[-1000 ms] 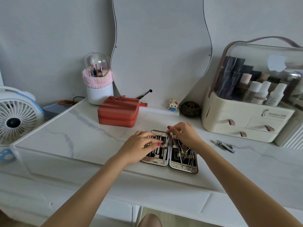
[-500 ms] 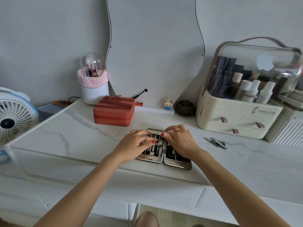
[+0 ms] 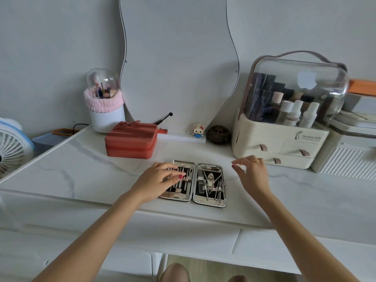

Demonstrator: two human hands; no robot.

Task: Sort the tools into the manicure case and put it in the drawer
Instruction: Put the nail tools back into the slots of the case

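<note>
The manicure case [image 3: 209, 186] lies open flat near the front edge of the white marble table [image 3: 81, 176]. Both halves hold several steel tools in loops. My left hand [image 3: 160, 180] rests palm down on the case's left half, fingers spread over the tools, gripping nothing. My right hand [image 3: 252, 176] hovers just right of the case, above the tabletop, with fingers loosely curled and apart and nothing in them. It covers the spot where loose tools lay. White drawer fronts [image 3: 183, 235] run below the table edge.
A red zipped box [image 3: 131, 140] stands behind the case. A cream cosmetics organiser [image 3: 280, 143] and a ribbed white box [image 3: 345, 159] fill the back right. At the back are a wavy mirror [image 3: 179, 58], a brush holder [image 3: 104, 110] and a small figure [image 3: 198, 130]. A fan [image 3: 10, 151] is far left.
My right hand has lifted off the case's right half and moved right, over the loose tools. My left hand stays on the left half.
</note>
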